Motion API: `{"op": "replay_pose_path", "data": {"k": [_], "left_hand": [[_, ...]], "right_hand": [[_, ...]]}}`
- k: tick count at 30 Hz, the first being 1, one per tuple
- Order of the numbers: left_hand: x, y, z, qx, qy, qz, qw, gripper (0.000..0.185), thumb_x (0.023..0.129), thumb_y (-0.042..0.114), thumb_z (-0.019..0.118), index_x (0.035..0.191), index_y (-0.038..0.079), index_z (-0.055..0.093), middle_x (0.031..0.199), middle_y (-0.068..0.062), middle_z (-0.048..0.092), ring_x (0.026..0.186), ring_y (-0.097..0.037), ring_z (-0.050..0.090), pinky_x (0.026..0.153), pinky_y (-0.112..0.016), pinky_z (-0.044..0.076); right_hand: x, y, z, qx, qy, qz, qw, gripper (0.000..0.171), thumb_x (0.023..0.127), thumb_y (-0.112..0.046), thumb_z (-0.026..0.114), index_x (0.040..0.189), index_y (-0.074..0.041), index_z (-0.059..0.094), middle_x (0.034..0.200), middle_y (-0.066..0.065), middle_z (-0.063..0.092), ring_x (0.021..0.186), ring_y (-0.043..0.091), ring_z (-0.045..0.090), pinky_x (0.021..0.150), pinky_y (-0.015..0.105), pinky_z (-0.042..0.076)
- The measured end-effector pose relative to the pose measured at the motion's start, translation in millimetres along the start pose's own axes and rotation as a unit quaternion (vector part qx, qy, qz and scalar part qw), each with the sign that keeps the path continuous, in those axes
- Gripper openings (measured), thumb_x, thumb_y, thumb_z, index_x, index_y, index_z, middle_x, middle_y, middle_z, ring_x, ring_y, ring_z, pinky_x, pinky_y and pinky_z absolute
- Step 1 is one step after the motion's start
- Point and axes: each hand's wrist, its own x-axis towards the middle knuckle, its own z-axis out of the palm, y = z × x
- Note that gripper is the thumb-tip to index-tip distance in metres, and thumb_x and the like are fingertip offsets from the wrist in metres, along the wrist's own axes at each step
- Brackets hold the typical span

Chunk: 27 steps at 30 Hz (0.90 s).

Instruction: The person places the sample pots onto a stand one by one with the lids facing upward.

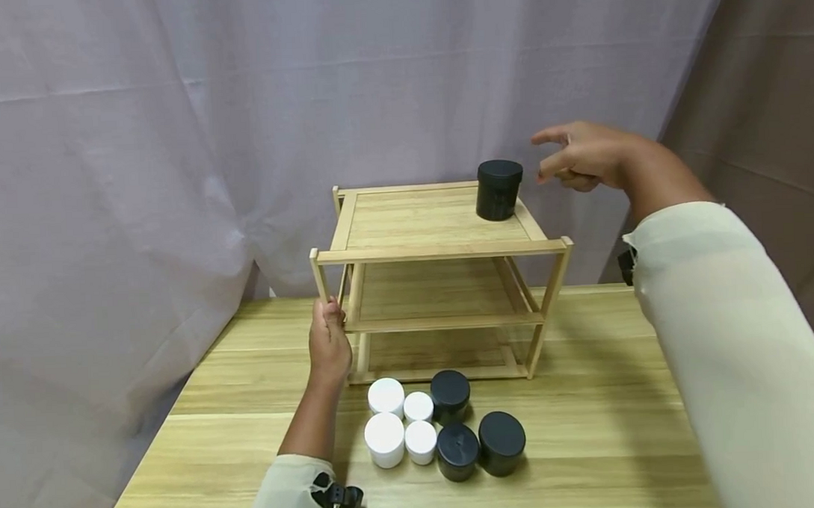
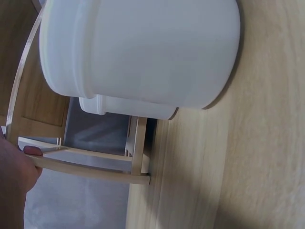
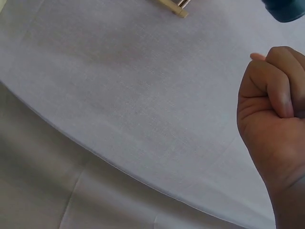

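My left hand (image 1: 330, 345) grips the front left post of a three-tier wooden shelf rack (image 1: 440, 250); in the left wrist view the thumb (image 2: 32, 150) shows at the post. A black lidded jar (image 1: 497, 192) stands upright on the rack's top tier, towards the right. Just right of that jar, my right hand (image 1: 588, 158) is in the air, apart from it. Its thumb and index finger point left with a gap between them, while the other fingers curl in. The right wrist view shows those curled fingers (image 3: 281, 78) holding nothing.
In front of the rack on the wooden table (image 1: 608, 426), several white lidded jars (image 1: 384, 438) in two sizes stand close together. Three black jars (image 1: 502, 441) stand to their right. A grey curtain (image 1: 401, 97) hangs behind the rack, and a brown one (image 1: 766, 122) at the right.
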Motion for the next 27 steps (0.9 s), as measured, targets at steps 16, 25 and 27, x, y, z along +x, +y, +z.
{"op": "replay_pose_path", "data": {"k": [16, 25, 27], "left_hand": [[-3.6, -4.0, 4.5, -0.005, 0.014, 0.0, 0.9999, 0.068, 0.109, 0.059, 0.029, 0.116, -0.006, 0.05, 0.09, -0.005, 0.047, 0.086, -0.018, 0.046, 0.078, -0.026, 0.04], [-2.1, 0.5, 7.9, -0.011, 0.013, 0.004, 0.9998, 0.07, 0.109, 0.058, 0.029, 0.118, -0.008, 0.05, 0.092, -0.01, 0.05, 0.092, -0.021, 0.05, 0.085, -0.03, 0.044], [-2.8, 0.5, 8.0, -0.006, 0.011, 0.0, 0.9999, 0.07, 0.109, 0.06, 0.029, 0.117, -0.006, 0.05, 0.093, -0.01, 0.051, 0.089, -0.02, 0.049, 0.082, -0.03, 0.043]], "right_hand": [[-14.6, 3.6, 30.2, -0.105, 0.12, -0.02, 0.987, 0.091, 0.106, -0.026, 0.057, 0.176, -0.006, 0.002, 0.123, 0.027, 0.071, 0.101, 0.038, 0.069, 0.094, 0.056, 0.058], [-36.5, -7.0, 62.5, -0.141, 0.254, -0.054, 0.955, 0.086, 0.104, -0.027, 0.058, 0.175, -0.007, 0.013, 0.077, 0.014, 0.06, 0.067, 0.029, 0.059, 0.065, 0.045, 0.051], [-44.4, -9.4, 74.8, -0.142, 0.28, -0.078, 0.946, 0.084, 0.103, -0.025, 0.06, 0.175, -0.009, 0.019, 0.063, 0.003, 0.047, 0.052, 0.018, 0.042, 0.053, 0.037, 0.04]]}}
